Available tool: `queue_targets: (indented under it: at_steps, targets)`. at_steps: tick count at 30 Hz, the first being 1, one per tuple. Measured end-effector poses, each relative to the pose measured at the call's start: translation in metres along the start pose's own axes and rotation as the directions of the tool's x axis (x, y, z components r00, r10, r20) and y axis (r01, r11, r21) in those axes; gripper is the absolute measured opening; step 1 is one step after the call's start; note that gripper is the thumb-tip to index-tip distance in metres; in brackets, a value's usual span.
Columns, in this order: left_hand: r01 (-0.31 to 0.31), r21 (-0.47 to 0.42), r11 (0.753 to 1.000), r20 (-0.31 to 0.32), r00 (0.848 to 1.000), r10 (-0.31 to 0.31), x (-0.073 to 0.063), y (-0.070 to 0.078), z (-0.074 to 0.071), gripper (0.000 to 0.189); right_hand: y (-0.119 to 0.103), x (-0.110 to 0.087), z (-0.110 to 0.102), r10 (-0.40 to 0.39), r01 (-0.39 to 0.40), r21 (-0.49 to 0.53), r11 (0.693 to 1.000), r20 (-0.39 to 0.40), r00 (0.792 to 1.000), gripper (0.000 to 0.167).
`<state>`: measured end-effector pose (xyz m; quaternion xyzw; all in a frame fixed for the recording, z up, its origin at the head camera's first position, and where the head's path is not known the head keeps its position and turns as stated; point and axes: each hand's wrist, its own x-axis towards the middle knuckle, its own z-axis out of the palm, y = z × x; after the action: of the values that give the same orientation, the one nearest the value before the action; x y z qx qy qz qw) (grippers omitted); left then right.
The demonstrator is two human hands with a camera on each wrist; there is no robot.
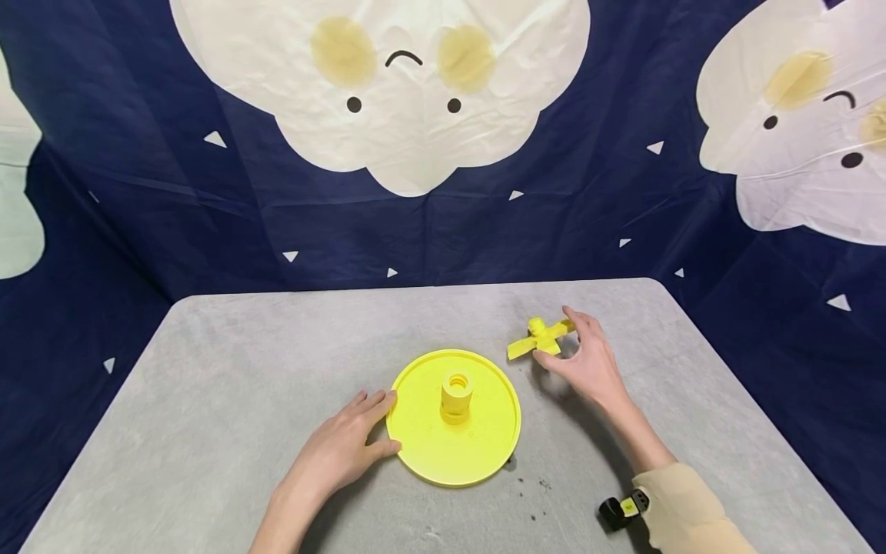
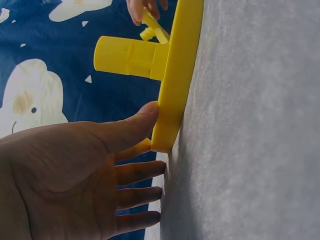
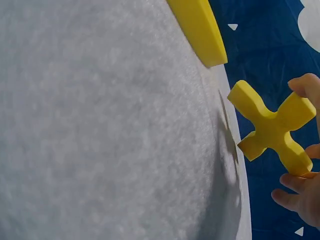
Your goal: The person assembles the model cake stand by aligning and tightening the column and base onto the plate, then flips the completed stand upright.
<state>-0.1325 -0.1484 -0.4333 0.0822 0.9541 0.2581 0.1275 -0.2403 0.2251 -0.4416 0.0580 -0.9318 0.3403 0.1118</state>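
A round yellow disc (image 1: pixel 477 454) with a raised rim lies flat on the table. From its middle rises a hollow yellow post (image 1: pixel 457 398), with an opening at the top. My left hand (image 1: pixel 341 452) rests at the disc's left edge. Its thumb and forefinger touch the rim (image 2: pixel 181 80), and the other fingers are extended toward the tabletop in the left wrist view. Beyond the disc to the right, my right hand (image 1: pixel 587 365) pinches a yellow cross-shaped piece (image 1: pixel 545 340) by its arms. A small knob shows on one face; the flat face (image 3: pixel 272 127) shows in the right wrist view.
The grey tabletop (image 1: pixel 277 362) has rounded far corners. Dark specks (image 1: pixel 533 517) lie near the disc's lower right. A dark blue curtain (image 1: pixel 242 223) with cloud prints hangs behind. A black device (image 1: pixel 616 512) sits by the right sleeve.
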Motion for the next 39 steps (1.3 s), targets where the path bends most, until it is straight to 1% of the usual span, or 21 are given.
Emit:
queue_targets:
  at_steps: [3, 6, 11, 16, 20, 23, 27, 31, 35, 39]
  targets:
    - [-0.004, 0.001, 1.0, -0.002, 1.0, 0.004, 0.0, 0.0, 0.0, 0.073, -0.002, -0.001, -0.001, -0.008, 0.01, 0.076, 0.997, -0.026, 1.0, 0.093]
    - [-0.006, 0.005, 1.0, -0.004, 1.0, 0.006, 0.0, 0.0, 0.001, 0.073, -0.005, -0.003, -0.003, -0.001, 0.009, 0.156, 0.988, -0.049, 0.999, 0.092]
    - [-0.007, 0.007, 1.0, -0.006, 1.0, 0.007, 0.0, 0.0, 0.001, 0.073, -0.01, -0.007, -0.005, 0.017, 0.006, 0.267, 0.964, -0.082, 0.997, 0.09]
    - [-0.014, 0.008, 1.0, -0.011, 1.0, 0.014, 0.0, 0.0, 0.001, 0.073, -0.016, -0.01, -0.007, 0.064, -0.026, 0.351, 0.936, -0.097, 0.993, 0.09]
    - [-0.018, 0.009, 1.0, -0.012, 1.0, 0.018, 0.0, -0.001, 0.002, 0.073, -0.023, -0.014, -0.008, 0.081, -0.02, 0.466, 0.885, -0.111, 0.991, 0.093]
    - [-0.016, 0.01, 1.0, -0.008, 1.0, 0.016, 0.0, -0.001, 0.002, 0.074, -0.029, -0.016, -0.01, 0.066, 0.012, 0.541, 0.841, -0.125, 0.99, 0.094]
    - [-0.014, 0.014, 1.0, -0.005, 1.0, 0.014, 0.001, -0.002, 0.002, 0.074, -0.039, -0.019, -0.012, 0.049, 0.036, 0.592, 0.805, -0.126, 0.991, 0.091]
    - [-0.009, 0.016, 1.0, -0.002, 1.0, 0.009, 0.001, -0.002, 0.002, 0.074, -0.048, -0.021, -0.014, 0.028, 0.05, 0.626, 0.778, -0.114, 0.993, 0.089]
    - [-0.005, 0.016, 1.0, 0.001, 1.0, 0.005, 0.002, -0.002, 0.002, 0.075, -0.056, -0.024, -0.015, -0.023, 0.082, 0.627, 0.775, -0.102, 0.994, 0.089]
    - [-0.003, 0.015, 1.0, 0.003, 1.0, 0.003, 0.001, -0.002, 0.002, 0.075, -0.064, -0.026, -0.016, -0.068, 0.109, 0.641, 0.76, -0.087, 0.994, 0.089]
